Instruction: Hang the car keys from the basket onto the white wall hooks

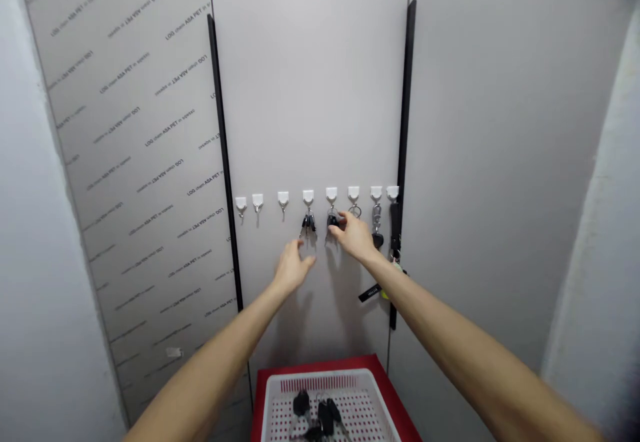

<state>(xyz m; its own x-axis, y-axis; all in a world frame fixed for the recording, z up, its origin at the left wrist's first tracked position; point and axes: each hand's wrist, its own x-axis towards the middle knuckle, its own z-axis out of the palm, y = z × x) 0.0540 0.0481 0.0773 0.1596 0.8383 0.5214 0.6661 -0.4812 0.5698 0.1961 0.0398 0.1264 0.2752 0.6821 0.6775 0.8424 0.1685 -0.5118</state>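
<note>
My right hand (354, 235) has its thumb and fingertips closed on a bunch of keys (332, 221) with black heads, which hangs from a white hook (331, 194). Below and left of it, my left hand (291, 267) is open, thumb and fingers apart, holding nothing. Just above those fingers hangs another bunch of black-headed keys (309, 222) on its own hook (308, 197); I see no contact. Behind my right hand, a key ring (355, 211) hangs on a hook, and whatever is on it is partly hidden.
Farther right hang a key with a metal clasp (377, 219) and a black strap (395, 225) with a tag (370, 293). Bare hooks (257, 201) are at left. Below, a white basket (367, 379) with several keys (325, 419) stands on a red surface (370, 362). Black handles (407, 82) flank the panel.
</note>
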